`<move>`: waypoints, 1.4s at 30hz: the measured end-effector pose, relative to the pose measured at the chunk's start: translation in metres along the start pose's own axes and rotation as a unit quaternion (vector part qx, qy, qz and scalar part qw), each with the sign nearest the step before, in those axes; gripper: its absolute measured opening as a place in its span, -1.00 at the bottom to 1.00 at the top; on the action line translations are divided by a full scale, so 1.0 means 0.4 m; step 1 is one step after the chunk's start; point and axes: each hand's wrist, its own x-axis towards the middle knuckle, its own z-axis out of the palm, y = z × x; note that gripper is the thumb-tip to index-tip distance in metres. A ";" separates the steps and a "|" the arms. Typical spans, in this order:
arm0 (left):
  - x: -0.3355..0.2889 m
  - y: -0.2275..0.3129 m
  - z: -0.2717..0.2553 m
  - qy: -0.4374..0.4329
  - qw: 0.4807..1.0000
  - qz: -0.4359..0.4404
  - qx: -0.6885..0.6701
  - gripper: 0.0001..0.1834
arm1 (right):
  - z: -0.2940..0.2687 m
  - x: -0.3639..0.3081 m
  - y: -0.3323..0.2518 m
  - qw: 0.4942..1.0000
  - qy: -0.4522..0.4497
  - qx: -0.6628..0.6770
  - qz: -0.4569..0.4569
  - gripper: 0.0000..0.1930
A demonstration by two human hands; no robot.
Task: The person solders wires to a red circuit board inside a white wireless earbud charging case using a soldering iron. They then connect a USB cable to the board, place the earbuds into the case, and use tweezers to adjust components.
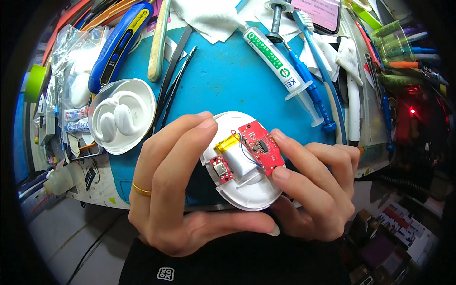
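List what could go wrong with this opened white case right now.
1. The thin blue and red wires between the red circuit board and the wrapped battery might tear if the right hand lifts the board.
2. The white shell, held off the mat by the left hand, could slip.

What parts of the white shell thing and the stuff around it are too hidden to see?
All in the head view:
- White shell: its left rim is covered by the left hand, its lower right rim by the right hand.
- Red circuit board: its tiny parts are too small to tell apart.
- Silver battery: its underside is hidden.
- Pens at the right: bent and crowded near the rim.
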 end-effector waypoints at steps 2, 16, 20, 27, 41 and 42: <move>0.000 0.002 -0.005 -0.015 1.000 -0.007 -0.014 0.19 | 0.007 -0.001 0.001 1.000 0.021 0.010 0.006 -0.62; 0.000 -0.011 0.005 -0.022 0.999 0.037 -0.008 -0.23 | 0.026 0.000 0.007 0.998 0.067 -0.005 0.004 -0.69; 0.001 -0.008 0.004 -0.023 0.999 0.030 0.001 -0.25 | 0.034 -0.001 0.002 0.997 0.076 -0.013 0.013 -0.66; 0.001 -0.001 -0.001 -0.033 0.999 0.012 0.012 -0.26 | 0.035 -0.004 0.006 0.997 0.080 0.008 0.016 -0.65; 0.005 -0.004 -0.007 -0.047 0.999 0.024 0.007 -0.33 | 0.044 -0.004 0.002 0.996 0.091 0.012 0.020 -0.65; 0.005 -0.004 -0.006 -0.048 0.998 0.028 0.012 -0.34 | 0.044 -0.004 0.001 0.996 0.090 0.011 0.021 -0.65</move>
